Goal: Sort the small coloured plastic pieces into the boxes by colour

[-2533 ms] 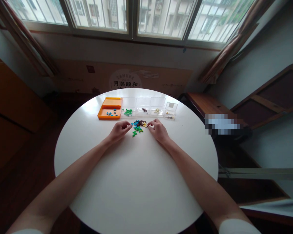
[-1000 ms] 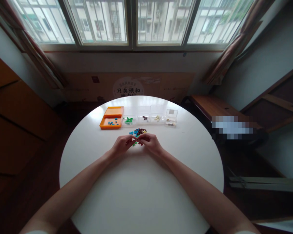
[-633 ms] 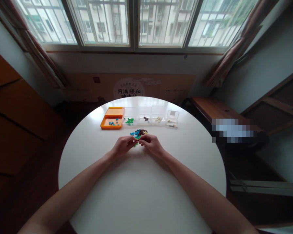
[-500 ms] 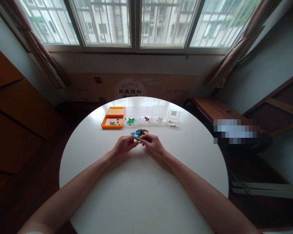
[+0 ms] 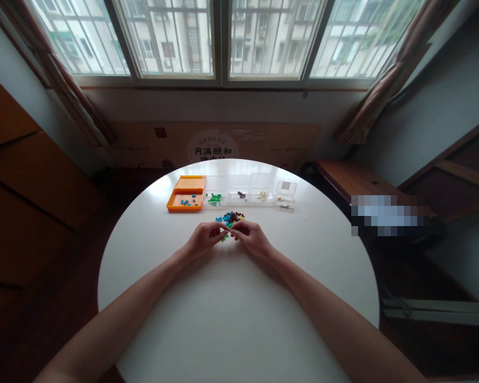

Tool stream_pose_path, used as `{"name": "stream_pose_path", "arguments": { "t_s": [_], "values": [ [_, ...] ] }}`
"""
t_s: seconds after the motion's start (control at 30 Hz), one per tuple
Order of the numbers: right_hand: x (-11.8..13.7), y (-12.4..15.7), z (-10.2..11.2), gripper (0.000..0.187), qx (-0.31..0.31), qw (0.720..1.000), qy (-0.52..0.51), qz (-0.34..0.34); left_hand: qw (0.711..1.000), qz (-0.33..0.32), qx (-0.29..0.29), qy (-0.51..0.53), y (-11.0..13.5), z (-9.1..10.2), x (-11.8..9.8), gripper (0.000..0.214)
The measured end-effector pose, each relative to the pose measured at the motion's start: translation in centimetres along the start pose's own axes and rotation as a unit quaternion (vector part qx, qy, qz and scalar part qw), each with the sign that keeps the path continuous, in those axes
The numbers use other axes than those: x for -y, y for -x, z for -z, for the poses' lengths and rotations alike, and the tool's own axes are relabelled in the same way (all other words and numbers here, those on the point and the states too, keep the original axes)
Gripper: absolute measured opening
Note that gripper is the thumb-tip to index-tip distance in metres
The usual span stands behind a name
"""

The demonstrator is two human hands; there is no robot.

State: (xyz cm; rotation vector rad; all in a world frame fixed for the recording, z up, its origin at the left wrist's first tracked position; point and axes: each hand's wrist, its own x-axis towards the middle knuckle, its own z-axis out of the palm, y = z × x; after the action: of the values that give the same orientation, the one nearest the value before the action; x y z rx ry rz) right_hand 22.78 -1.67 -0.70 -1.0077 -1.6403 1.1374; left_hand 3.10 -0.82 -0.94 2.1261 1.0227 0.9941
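Note:
My left hand [image 5: 206,237] and my right hand [image 5: 250,238] meet at the fingertips over the white table [image 5: 231,298]. Both are closed in a pinch, and whatever is between the fingertips is too small to make out. Just beyond and partly behind the fingers lies a pile of small building bricks: blue bricks [image 5: 226,217], dark brown bricks [image 5: 235,216] and a few yellow ones. Some green bricks [image 5: 225,238] show between and under my hands.
Behind the pile stands an open orange box [image 5: 184,206] holding a few blue bricks. To its right, clear plastic boxes [image 5: 239,202] hold green, dark and pale yellow pieces. A smaller clear box [image 5: 285,202] is at the right end. A wooden bench [image 5: 339,178] stands beyond the table.
The view has shifted very slightly. Both hands stay together in nearly the same place, with small finger movements.

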Motion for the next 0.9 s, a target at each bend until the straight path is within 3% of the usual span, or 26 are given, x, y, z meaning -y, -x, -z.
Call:
{"name": "stream_pose_path", "arguments": {
  "t_s": [0.9],
  "values": [
    [0.14, 0.21, 0.02, 0.016, 0.005, 0.998, 0.057, 0.01, 1.0, 0.015, -0.008, 0.003, -0.04, -0.29, 0.83, 0.028]
  ]
}}
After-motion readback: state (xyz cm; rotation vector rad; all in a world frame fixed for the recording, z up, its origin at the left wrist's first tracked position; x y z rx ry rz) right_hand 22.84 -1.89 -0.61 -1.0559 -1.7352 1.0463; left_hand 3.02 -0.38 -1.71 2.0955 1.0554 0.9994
